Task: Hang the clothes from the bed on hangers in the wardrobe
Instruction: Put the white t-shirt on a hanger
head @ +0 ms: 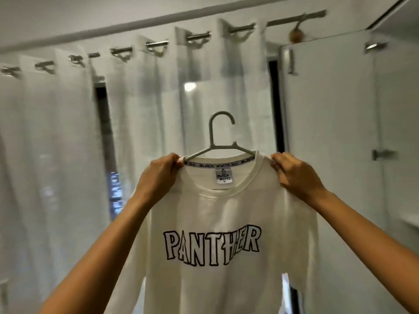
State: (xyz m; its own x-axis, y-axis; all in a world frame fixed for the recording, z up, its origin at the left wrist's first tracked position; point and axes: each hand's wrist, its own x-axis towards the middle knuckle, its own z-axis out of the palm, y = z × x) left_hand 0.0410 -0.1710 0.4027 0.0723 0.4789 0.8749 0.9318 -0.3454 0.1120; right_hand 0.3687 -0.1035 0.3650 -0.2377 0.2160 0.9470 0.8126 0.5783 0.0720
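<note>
Cream PANTHER shirt on grey hanger, held up center frame. L hand pinched shoulder at 9 o'clock, R hand at 3. White curtain behind.

Hanger arms: hidden inside the shirt shoulders.
Shirt hem: cut off, bottom edge.
Curtain rings, upper left: blurred.
</note>
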